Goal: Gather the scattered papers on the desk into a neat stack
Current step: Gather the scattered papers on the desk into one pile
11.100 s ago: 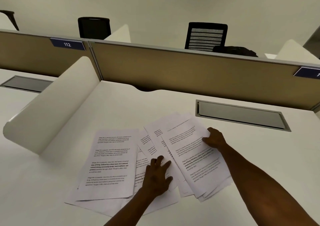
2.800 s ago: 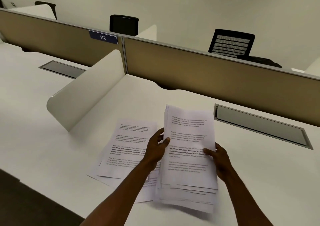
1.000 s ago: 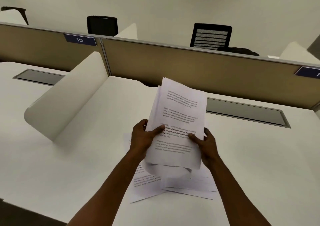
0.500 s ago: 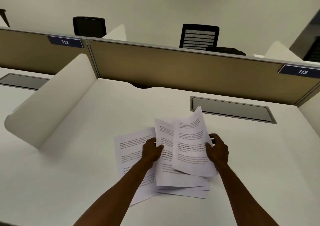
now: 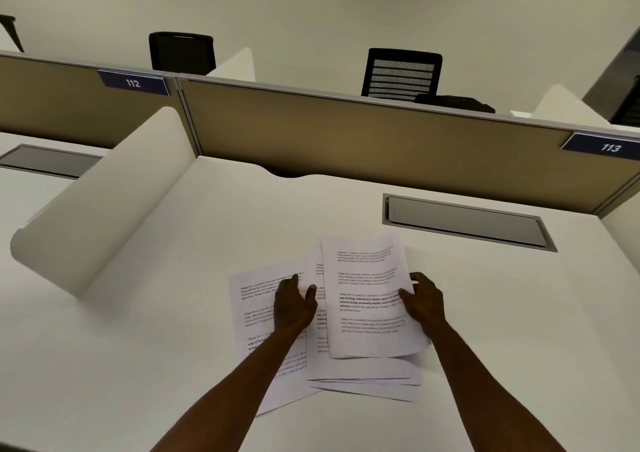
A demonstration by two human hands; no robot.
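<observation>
We saw the papers (image 5: pixel 367 299) lying on the white desk (image 5: pixel 173 313) in a loose, uneven pile, near its middle and in front of the grey cable hatch (image 5: pixel 464 221). The top sheet sat squarer than the rest, its upper edge nearest the hatch, while the sheets under it stuck out at the lower edge in a ragged fan. One printed sheet (image 5: pixel 256 313) lay further to the left, slanted, partly under the pile and under the left forearm. The left hand (image 5: pixel 294 304) rested on that left-hand sheet, fingers fairly straight, its thumb touching the left edge of the pile. The right hand (image 5: pixel 424 304) sat at the pile's right edge with its thumb on top of the upper sheet; the fingers seemed to curl beneath the edge, though we could not see them clearly. A curved white divider (image 5: pixel 104 209) stood to the left of the desk, and a tan partition (image 5: pixel 346 139) with number plates 112 (image 5: pixel 133 83) and 113 (image 5: pixel 609 147) ran along the back, with two black chairs (image 5: pixel 401 73) behind it.
</observation>
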